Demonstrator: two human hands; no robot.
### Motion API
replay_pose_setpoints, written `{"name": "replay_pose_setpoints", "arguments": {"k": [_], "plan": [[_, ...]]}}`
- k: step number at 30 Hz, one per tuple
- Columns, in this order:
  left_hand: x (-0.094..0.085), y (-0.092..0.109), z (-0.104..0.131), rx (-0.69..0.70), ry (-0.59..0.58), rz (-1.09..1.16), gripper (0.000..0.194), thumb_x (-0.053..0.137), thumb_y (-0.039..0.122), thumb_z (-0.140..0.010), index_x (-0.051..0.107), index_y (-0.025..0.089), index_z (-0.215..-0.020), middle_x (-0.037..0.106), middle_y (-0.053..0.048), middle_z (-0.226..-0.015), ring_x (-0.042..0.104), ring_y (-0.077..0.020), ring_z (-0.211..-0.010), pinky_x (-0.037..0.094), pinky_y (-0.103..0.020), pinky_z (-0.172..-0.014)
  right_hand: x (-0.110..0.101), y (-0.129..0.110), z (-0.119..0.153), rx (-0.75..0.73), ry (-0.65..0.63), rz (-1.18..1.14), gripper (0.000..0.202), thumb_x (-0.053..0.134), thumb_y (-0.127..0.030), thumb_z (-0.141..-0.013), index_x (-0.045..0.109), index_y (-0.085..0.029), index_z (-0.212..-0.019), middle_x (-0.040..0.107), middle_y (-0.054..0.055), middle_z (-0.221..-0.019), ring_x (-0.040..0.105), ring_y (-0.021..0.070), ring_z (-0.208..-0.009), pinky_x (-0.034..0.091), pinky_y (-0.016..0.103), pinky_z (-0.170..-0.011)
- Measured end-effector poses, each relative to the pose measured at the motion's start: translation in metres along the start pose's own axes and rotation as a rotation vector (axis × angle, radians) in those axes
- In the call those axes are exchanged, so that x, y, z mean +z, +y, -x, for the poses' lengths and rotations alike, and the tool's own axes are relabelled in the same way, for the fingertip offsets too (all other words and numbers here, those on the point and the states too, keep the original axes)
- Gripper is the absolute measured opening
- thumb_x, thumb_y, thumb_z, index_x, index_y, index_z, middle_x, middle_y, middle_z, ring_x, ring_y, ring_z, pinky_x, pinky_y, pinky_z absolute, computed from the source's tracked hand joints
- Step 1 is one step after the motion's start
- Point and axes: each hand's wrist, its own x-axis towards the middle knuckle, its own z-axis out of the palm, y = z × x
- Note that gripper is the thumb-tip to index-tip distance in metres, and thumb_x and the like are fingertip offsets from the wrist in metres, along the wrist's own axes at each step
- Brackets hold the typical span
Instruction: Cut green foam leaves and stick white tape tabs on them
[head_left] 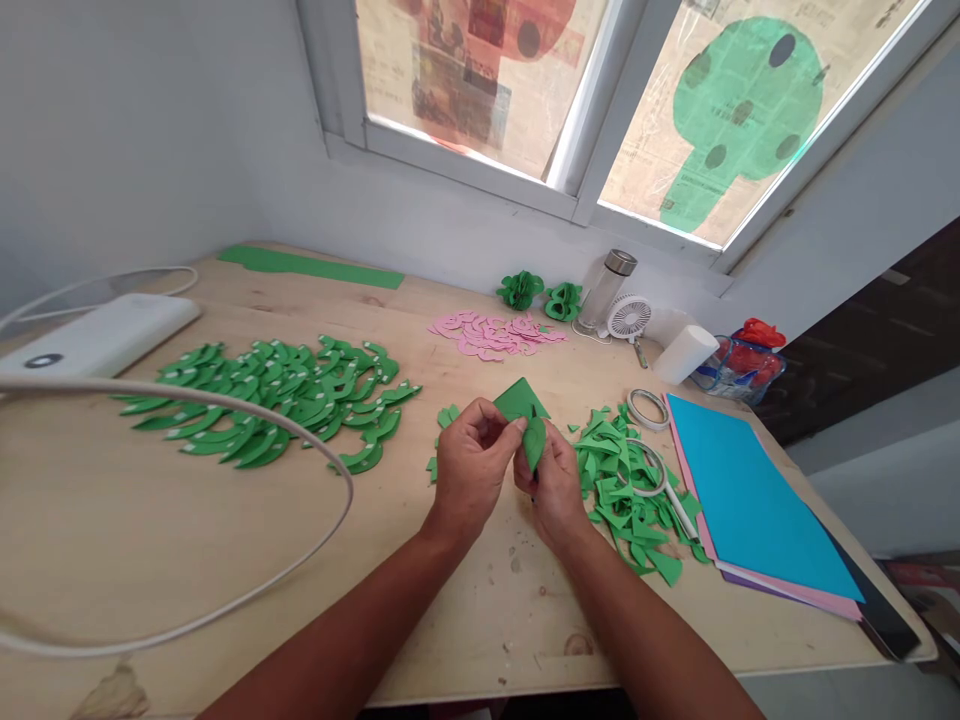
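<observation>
Wooden table (480, 620) in a white-walled room, beneath one window (606, 115); its two panes are papered, the print too small to read. One blue sheet (757, 490), at right. Left hand (472, 462) and right hand (556, 485), centre. Two green paper balls (520, 290). Two tape rolls (651, 427). One green leaf (534, 445), between the hands, pinched by left thumb and forefinger. One slim dark tool (533, 410), mostly hidden, inside curled right fingers.

A slim dark tool (533, 411) is mostly hidden behind the green leaf-shaped paper (534, 443) and right hand (556, 482); its kind is unclear. The left edge cuts the curved white cable (150, 388). A blue-topped paper stack (765, 500) partly covers a flat black slab (892, 632).
</observation>
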Motion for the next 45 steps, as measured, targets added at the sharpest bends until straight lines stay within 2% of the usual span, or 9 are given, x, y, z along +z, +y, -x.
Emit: {"name": "replay_pose_setpoints", "arguments": {"k": [19,26,45], "plan": [[-0.0007,-0.0022,-0.0010,-0.036,-0.001,0.008,0.021,0.067,0.024,-0.069,0.049,0.018,-0.059,0.048,0.006,-0.051,0.042,-0.0073,-0.047,0.034,-0.020,-0.046,-0.0009,0.0039,-0.0014,0.003,0.029,-0.022,0.039,0.055,-0.055,-0.082,0.044,-0.020,-0.067,0.033,-0.011,-0.044,0.022,0.0050,-0.038,0.014,0.019,-0.037],[-0.0018,-0.0049,-0.0022,-0.056,-0.015,0.054,0.021,0.068,0.026,-0.069,0.051,0.018,-0.060,0.048,0.006,-0.052,0.041,-0.0076,-0.047,0.034,-0.021,-0.047,-0.0015,-0.0004,-0.0022,0.008,0.024,0.042,0.040,0.055,-0.057,-0.080,0.046,-0.020,-0.067,0.033,-0.010,-0.044,0.023,0.0053,-0.037,0.015,0.020,-0.037],[-0.0038,-0.0043,-0.0039,-0.101,-0.036,0.098,0.023,0.068,0.022,-0.068,0.048,0.018,-0.058,0.046,0.007,-0.050,0.041,-0.0075,-0.046,0.034,-0.021,-0.049,0.0000,-0.0015,-0.0019,0.041,0.054,0.031,0.040,0.059,-0.056,-0.078,0.048,-0.020,-0.065,0.032,-0.009,-0.045,0.022,0.0051,-0.038,0.015,0.019,-0.036]]}}
